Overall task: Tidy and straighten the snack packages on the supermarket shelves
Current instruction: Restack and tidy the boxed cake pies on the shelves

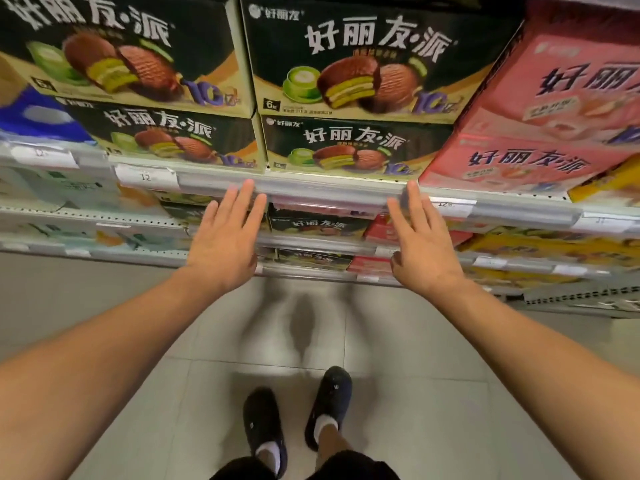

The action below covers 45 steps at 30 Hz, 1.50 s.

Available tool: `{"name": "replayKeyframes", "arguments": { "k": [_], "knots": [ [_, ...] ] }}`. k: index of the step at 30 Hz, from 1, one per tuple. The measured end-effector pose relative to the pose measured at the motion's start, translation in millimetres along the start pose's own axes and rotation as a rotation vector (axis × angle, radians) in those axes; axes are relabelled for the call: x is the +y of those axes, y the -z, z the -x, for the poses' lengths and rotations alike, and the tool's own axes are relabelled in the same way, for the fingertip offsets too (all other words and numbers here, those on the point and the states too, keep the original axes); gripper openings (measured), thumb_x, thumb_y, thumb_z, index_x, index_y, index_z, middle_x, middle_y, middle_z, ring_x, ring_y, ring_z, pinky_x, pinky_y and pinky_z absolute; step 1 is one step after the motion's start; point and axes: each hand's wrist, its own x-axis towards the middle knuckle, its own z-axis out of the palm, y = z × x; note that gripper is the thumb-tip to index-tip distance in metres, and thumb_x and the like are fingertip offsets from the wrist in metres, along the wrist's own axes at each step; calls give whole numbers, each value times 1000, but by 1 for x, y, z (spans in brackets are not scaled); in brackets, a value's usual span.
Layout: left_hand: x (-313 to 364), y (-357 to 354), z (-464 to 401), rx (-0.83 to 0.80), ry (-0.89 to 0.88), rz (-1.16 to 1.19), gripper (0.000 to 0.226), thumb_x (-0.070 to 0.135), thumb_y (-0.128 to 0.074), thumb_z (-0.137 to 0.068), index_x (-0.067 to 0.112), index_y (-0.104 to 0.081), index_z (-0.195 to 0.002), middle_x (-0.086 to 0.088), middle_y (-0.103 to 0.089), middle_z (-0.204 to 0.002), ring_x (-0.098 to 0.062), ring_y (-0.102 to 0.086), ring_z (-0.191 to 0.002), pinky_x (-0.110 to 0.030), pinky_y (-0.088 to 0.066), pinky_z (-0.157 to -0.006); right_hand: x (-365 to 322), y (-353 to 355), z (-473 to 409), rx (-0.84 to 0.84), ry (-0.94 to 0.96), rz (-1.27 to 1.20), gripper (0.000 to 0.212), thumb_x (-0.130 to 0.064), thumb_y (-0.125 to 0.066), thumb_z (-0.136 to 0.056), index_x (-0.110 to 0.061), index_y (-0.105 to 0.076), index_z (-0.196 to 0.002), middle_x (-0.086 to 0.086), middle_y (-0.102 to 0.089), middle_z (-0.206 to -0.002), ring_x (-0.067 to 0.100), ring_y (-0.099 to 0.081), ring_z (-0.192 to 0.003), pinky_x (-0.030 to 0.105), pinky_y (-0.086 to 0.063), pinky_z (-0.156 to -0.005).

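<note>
Before the shelf rail, the left hand and right hand are held flat, fingers straight and spread, holding nothing. Dark pie boxes are stacked just above, pink boxes beside them. A straightening push appears pending; both palms would be raised to the box fronts. The rail and price tag lie between.

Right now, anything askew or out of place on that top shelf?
Yes. The pink pie boxes at the right are turned at an angle and jut past the grey shelf rail, while the dark green pie boxes beside them sit square. Both hands are open and hold nothing.
</note>
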Motion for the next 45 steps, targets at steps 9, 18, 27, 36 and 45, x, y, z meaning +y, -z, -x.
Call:
{"name": "replayKeyframes", "arguments": {
  "k": [9, 18, 27, 36, 45],
  "knots": [
    [2, -69, -30, 480, -45, -62, 106, 24, -75, -71, 9, -11, -154, -19, -1, -162, -38, 0, -149, -58, -15, -115, -3, -58, -7, 405, 52, 32, 86, -21, -68, -74, -5, -30, -149, 27, -2, -158, 44, -6, -145, 57, -19, -115],
    [3, -128, -92, 1106, 41, -102, 88, 23, -56, -69, 9, -19, -147, -21, -21, -153, -39, -14, -141, -48, -9, -112, -1, -156, -50, 599, 157, -261, 58, -7, -65, -80, 1, -47, -135, 23, -43, -138, 38, -38, -127, 53, -36, -107],
    [-2, -136, -105, 1213, 47, -56, 88, 26, -46, -70, 14, -14, -151, -17, -17, -159, -30, -4, -146, -42, 2, -115, -5, -131, -105, 638, -60, 88, 60, -45, -60, -86, -9, -46, -132, 16, -58, -124, 36, -53, -115, 46, -43, -96],
    [-5, -133, -94, 1147, 4, -77, 98, 23, -62, -68, 13, -14, -153, -15, -12, -162, -31, -3, -149, -52, -7, -115, 4, -117, -102, 642, -20, 3, 61, -44, -73, -80, -19, -44, -127, 13, -60, -115, 34, -54, -113, 46, -38, -101],
    [4, -152, -78, 1080, -116, 131, 92, 37, -55, -72, 8, -17, -151, -18, -9, -160, -36, -5, -149, -55, -8, -116, 19, -142, -56, 775, 322, -311, 58, -22, -76, -77, -22, -50, -128, -3, -44, -129, 11, -47, -114, 26, -46, -92]
  ]
}}
